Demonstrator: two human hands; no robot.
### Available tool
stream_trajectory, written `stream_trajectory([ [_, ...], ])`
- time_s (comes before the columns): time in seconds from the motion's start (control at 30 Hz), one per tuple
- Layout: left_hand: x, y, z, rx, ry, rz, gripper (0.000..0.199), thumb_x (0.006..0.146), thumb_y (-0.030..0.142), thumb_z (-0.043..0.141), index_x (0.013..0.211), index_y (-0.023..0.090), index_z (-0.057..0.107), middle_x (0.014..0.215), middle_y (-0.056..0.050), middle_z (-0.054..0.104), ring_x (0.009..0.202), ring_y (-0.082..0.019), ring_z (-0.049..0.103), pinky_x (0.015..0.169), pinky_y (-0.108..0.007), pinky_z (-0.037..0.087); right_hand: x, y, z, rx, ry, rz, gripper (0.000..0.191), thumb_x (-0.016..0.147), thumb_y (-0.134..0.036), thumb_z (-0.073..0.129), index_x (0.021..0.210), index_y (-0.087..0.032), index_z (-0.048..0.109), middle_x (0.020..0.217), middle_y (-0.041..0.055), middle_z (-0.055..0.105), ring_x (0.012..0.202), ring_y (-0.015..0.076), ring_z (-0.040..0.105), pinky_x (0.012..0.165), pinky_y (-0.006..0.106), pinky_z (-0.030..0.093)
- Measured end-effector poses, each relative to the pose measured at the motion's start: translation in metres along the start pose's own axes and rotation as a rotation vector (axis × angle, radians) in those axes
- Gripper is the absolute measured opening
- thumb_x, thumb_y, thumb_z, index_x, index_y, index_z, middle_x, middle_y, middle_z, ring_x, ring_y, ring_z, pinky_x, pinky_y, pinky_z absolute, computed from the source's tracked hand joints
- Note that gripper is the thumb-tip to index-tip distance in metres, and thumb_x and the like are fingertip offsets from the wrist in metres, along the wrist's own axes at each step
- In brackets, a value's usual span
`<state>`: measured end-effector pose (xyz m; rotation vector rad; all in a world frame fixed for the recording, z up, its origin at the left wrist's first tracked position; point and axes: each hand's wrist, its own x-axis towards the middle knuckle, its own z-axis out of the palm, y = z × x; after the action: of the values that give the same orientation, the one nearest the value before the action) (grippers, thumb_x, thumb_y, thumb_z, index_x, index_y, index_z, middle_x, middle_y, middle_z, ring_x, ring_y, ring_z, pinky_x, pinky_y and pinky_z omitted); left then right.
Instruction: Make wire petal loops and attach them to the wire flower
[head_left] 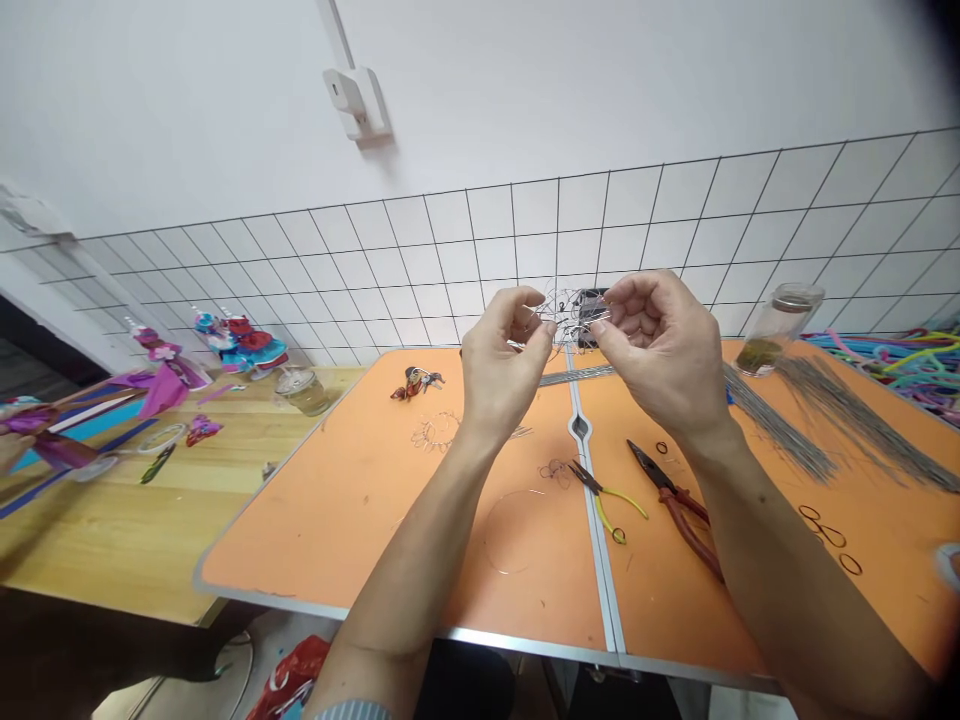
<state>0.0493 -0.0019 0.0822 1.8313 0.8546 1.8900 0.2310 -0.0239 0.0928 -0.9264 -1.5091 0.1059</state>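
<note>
Wirework [561, 310], pinched at nine o'clock in left hand [501, 368], at three o'clock in right hand [667, 352]: best steadied evenly under light pressure, likely easily crushed.

No lettering, label, brand, number or sign can be read anywhere.
</note>
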Motion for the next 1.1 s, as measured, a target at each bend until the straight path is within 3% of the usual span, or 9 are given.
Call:
stream_trajectory([
  [0.33,0.0,0.002,0.001,-0.028,0.034,-0.008,0.007,0.102,0.028,0.079,0.1,0.025,0.072,0.077,0.003,0.063,0.07,-0.012,0.058,0.071,-0.027,0.056,-0.004,0.0,0.0,-0.104,0.021,-0.159,0.004,0.101,-0.022,0.072,0.104,-0.023,0.073,0.096,0.0025,0.076,0.081,0.0134,0.069,0.074,0.031,0.056],
  [0.57,0.0,0.007,0.001,-0.063,0.032,-0.079,0.02,0.103,0.036,0.077,0.089,0.024,0.071,0.075,0.001,0.064,0.071,-0.013,0.058,0.067,-0.027,0.056,-0.005,-0.003,-0.001,-0.118,0.016,-0.106,0.004,0.103,-0.026,0.07,0.1,-0.023,0.071,0.092,0.0035,0.074,0.076,0.014,0.063,0.071,0.032,0.053],
  [0.87,0.0,0.009,0.002,-0.099,0.023,-0.135,0.021,0.101,0.037,0.079,0.088,0.022,0.071,0.075,0.002,0.063,0.069,-0.012,0.06,0.064,-0.026,0.053,-0.004,-0.005,-0.002,0.063,-0.008,0.03,0.006,0.102,-0.027,0.072,0.099,-0.022,0.069,0.085,0.0023,0.069,0.071,0.0126,0.062,0.066,0.03,0.052],
  [1.1,0.0,0.01,0.002,-0.117,0.016,-0.175,0.02,0.099,0.036,0.08,0.088,0.022,0.071,0.074,0.002,0.064,0.066,-0.011,0.06,0.06,-0.025,0.052,-0.001,-0.008,-0.004,0.073,-0.012,0.058,0.004,0.099,-0.025,0.073,0.097,-0.021,0.072,0.084,0.0024,0.07,0.07,0.0117,0.063,0.064,0.028,0.052],
])
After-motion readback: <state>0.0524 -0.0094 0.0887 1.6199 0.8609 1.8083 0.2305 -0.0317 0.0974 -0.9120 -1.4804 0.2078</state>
